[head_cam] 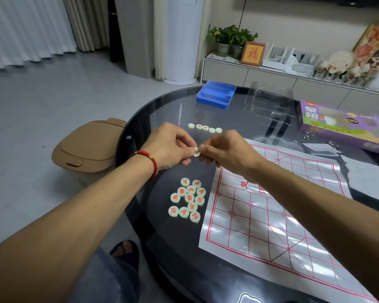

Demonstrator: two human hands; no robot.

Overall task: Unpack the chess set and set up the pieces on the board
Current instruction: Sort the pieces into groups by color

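Flanking hands, possibly blank discs

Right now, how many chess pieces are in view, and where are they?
18: twelve clustered on the glass table left of the board, around; five in a row farther back; one pinched between both hands. More may be hidden.

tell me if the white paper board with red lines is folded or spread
Spread: the white paper board with red lines lies flat on the dark glass table, its grid fully showing.
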